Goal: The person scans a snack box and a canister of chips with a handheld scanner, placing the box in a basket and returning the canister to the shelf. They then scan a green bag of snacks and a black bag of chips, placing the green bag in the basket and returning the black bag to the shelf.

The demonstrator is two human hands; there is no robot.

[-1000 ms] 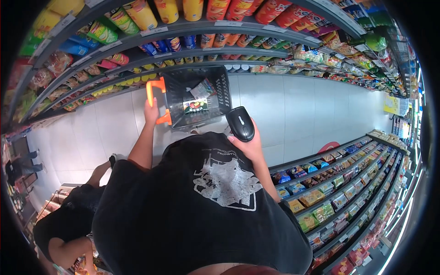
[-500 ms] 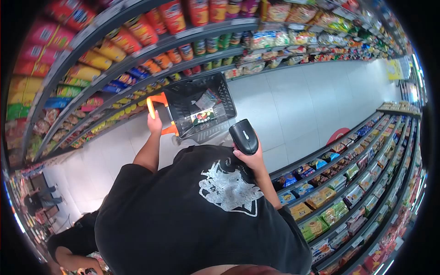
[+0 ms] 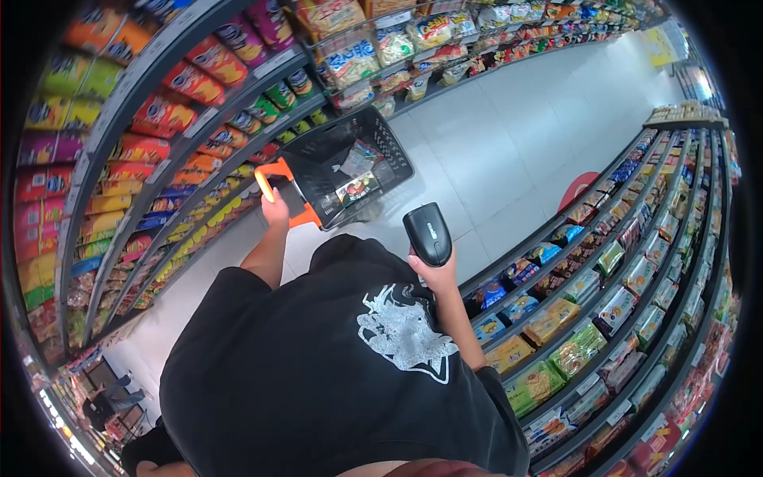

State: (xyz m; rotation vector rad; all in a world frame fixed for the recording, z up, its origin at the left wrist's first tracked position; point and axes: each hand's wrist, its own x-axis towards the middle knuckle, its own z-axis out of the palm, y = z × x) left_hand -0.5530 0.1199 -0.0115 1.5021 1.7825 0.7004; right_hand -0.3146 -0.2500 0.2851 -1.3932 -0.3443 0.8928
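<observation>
The left hand (image 3: 275,208) is curled around the orange handle (image 3: 271,184) of the black basket (image 3: 346,168), whose body lies just beyond and to the right of that hand. The right hand (image 3: 434,270) grips the black handheld device (image 3: 427,234) (pale lettering on top), which projects forward from its fingers.

Both arms reach forward, 2 hands (image 3: 275,210) (image 3: 436,274) closed in a grip.

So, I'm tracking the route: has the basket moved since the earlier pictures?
Yes, forward: the basket is farther along the shelf, nearer its bagged snacks.
</observation>
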